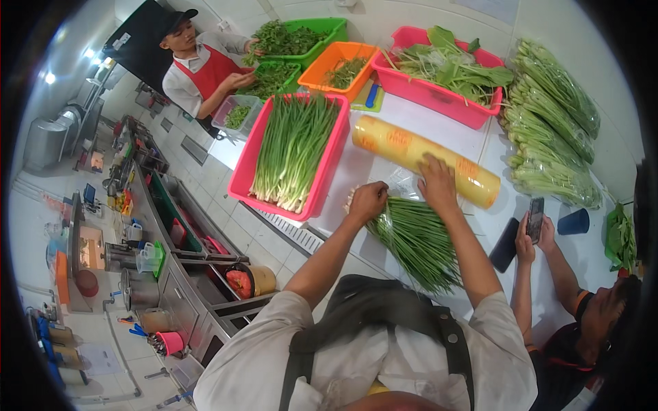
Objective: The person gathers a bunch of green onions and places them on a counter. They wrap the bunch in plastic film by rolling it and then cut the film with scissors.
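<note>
A bundle of green onions [416, 241] lies on the white table before me, with clear plastic film [403, 185] around its upper part. My left hand [369, 201] has its fingers curled at the film's edge, by the white root ends. Over the near side of a large roll of cling film [421, 156], my right hand [437, 182] rests with its fingers spread, beside the film. Left of the roll, a pink tub [327, 182] holds more green onions [295, 149], roots towards me.
Behind are a pink tub [437, 100] of leafy greens, an orange tub [313, 79], green tubs and a blue-handled knife [371, 96]. Bagged green stalks [555, 128] lie at the right, near a blue cup [573, 222] and a dark phone [505, 245]. Two co-workers stand at the table, one holding a phone.
</note>
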Motion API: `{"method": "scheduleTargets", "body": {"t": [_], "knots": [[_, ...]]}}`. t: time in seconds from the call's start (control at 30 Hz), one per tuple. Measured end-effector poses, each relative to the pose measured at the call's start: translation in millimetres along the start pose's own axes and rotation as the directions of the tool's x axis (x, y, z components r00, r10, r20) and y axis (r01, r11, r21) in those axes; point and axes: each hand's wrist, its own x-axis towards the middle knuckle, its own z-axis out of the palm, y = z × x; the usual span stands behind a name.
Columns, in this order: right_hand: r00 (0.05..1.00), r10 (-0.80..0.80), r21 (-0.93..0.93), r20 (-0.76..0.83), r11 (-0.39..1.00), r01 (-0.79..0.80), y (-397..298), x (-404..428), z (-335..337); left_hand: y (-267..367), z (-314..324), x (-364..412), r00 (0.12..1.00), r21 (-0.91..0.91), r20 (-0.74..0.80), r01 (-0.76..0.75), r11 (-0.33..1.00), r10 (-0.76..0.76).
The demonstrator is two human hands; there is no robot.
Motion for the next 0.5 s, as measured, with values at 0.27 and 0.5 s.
{"method": "scheduleTargets", "body": {"t": [0.27, 0.5], "knots": [[0.991, 0.075, -0.295, -0.108, 0.950, -0.104, 87.3, 83.3, 5.5, 7.3, -10.8, 6.3, 0.996, 0.021, 0.034, 0.079, 0.997, -0.080], [0.975, -0.014, -0.262, -0.221, 0.964, -0.046, 127.4, 98.9, 8.0, 4.8, -6.2, 6.8, 0.990, 0.084, 0.069, 0.116, 0.990, -0.121]]}}
